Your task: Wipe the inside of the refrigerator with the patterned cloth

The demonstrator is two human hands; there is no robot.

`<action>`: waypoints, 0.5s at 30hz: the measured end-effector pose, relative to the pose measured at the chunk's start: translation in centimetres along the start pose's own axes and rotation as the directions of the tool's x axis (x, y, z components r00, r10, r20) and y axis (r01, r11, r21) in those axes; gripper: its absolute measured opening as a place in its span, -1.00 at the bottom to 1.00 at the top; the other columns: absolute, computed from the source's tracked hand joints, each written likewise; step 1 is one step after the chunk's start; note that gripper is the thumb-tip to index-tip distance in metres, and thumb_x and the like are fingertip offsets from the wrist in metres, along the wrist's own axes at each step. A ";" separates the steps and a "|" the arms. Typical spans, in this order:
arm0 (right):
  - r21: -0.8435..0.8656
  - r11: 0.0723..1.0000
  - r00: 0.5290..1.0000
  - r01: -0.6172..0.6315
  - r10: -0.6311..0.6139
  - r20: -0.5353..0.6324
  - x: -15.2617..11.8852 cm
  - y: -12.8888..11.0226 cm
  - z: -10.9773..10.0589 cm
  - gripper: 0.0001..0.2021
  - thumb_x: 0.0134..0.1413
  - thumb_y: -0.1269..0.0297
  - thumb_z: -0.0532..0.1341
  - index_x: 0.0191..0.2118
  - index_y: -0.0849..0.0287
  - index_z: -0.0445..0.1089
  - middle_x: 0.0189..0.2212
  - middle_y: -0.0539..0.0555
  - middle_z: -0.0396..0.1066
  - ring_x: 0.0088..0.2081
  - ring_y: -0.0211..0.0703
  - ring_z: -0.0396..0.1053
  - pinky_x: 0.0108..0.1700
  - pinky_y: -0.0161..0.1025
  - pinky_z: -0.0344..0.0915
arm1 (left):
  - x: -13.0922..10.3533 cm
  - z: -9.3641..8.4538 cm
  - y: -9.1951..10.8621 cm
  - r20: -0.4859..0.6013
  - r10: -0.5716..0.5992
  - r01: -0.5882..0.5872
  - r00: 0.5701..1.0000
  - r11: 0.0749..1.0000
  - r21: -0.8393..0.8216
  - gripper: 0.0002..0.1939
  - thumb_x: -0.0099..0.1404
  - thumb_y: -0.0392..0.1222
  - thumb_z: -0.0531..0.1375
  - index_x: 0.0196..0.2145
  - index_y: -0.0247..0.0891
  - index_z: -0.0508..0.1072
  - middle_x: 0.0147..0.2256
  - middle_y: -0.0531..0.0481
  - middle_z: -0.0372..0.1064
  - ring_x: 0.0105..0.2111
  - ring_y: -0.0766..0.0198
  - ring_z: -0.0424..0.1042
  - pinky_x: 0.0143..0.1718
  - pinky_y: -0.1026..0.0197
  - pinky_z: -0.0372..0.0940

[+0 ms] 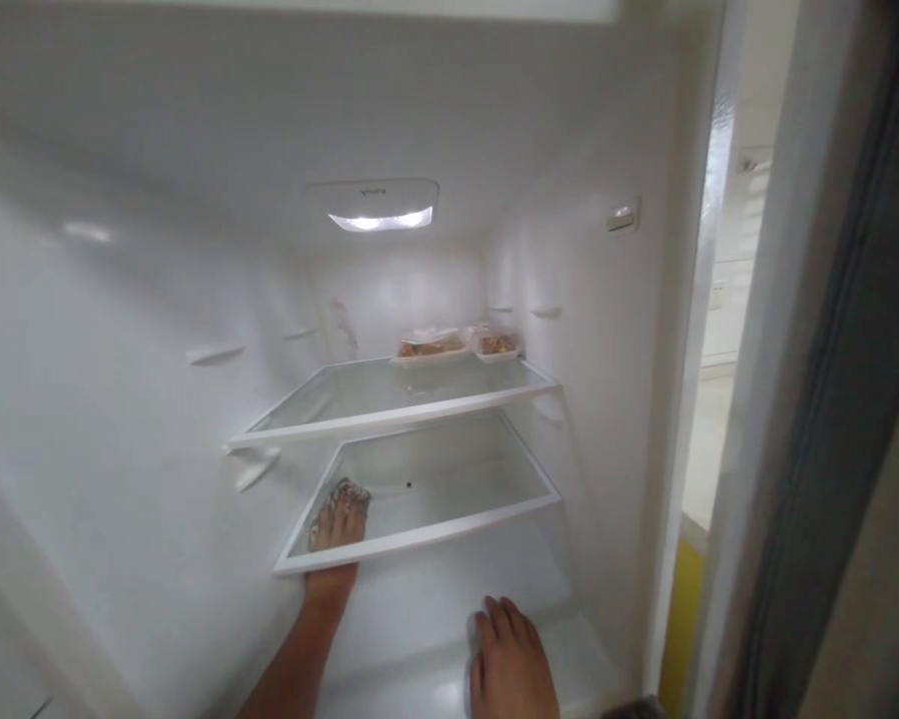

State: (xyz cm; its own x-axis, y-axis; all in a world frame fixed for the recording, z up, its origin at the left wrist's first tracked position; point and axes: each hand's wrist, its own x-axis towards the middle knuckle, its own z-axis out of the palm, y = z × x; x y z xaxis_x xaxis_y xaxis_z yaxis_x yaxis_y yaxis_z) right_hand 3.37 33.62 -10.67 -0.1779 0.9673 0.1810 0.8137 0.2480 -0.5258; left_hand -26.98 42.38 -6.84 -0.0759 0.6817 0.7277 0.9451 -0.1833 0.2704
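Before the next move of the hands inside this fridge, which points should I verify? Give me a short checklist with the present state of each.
1. Left hand lies flat under the lower glass shelf, seen through the glass: ok.
2. Right hand rests open on the fridge floor: ok.
3. Lower glass shelf seated in its side supports: cannot tell.
4. Upper shelf level: ok.
5. Two food trays sit at the upper shelf's back, away from both hands: ok.
6. Interior light on: ok.

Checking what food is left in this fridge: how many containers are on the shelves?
2: a clear plastic food tray and a smaller clear plastic food tub, side by side at the upper glass shelf's back right. Nothing else shows.
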 end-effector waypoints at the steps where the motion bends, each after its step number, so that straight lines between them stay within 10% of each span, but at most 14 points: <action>1: 0.002 1.000 1.000 -0.001 0.001 0.002 0.1 0.0 0.1 -0.56 0.14 0.33 0.11 0.12 0.11 0.46 0.26 0.08 0.35 0.31 0.04 0.20 0.37 -0.04 0.04 | 0.0 0.3 -0.2 0.023 0.034 -0.037 0.999 0.988 0.148 -0.40 0.35 -0.41 -0.18 0.15 -0.08 0.43 0.24 -0.12 0.35 0.36 0.03 0.13 0.35 -0.32 0.01; 10: -0.025 0.999 1.000 0.019 -0.018 0.017 -0.5 -0.4 -0.9 -0.56 0.19 0.37 0.06 0.15 0.14 0.43 0.26 0.13 0.33 0.31 0.04 0.18 0.37 -0.01 0.03 | -3.2 -1.5 4.7 0.153 -0.080 -0.004 0.985 0.878 0.479 -0.44 0.25 -0.49 -0.08 0.14 -0.37 0.42 0.17 -0.43 0.36 0.23 -0.19 0.30 0.23 -0.37 0.21; 15: -0.021 0.999 0.999 0.040 -0.040 0.014 -0.6 -0.5 -1.2 -0.54 0.19 0.40 0.03 0.16 0.18 0.42 0.26 0.16 0.33 0.31 0.05 0.18 0.37 0.00 0.03 | -7.4 -3.0 5.4 0.152 -0.517 0.496 0.843 0.854 0.157 -0.60 0.30 -0.15 0.04 0.02 -0.23 0.47 -0.02 -0.28 0.54 -0.05 -0.06 0.55 0.02 -0.17 0.43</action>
State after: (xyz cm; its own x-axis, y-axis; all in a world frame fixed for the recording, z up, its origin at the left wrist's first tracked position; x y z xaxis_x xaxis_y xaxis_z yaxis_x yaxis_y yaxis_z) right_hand 3.68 32.83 -9.55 -0.2180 0.9573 0.1900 0.8171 0.2855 -0.5008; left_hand -22.30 34.24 -8.86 -0.5042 0.7765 0.3781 0.8197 0.2924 0.4926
